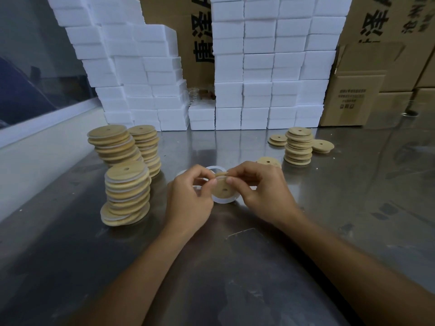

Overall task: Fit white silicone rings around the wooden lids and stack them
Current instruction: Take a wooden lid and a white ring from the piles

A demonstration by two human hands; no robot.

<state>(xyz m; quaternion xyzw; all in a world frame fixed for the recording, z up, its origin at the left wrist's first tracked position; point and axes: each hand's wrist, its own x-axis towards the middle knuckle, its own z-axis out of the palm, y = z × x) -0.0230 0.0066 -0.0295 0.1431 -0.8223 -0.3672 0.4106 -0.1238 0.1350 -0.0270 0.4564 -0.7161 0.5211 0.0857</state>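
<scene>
I've got both hands' fingers (213,182) pinching the lid (223,190) w/ ring (222,201) half on; I'd turn it slowly, thumbing the ring into the groove w/o twisting.

Matt wooden lids (223,191), translucent silicone ring (223,201), glossy scuffed steel table (235,255), cardboard cartons (353,100).
</scene>
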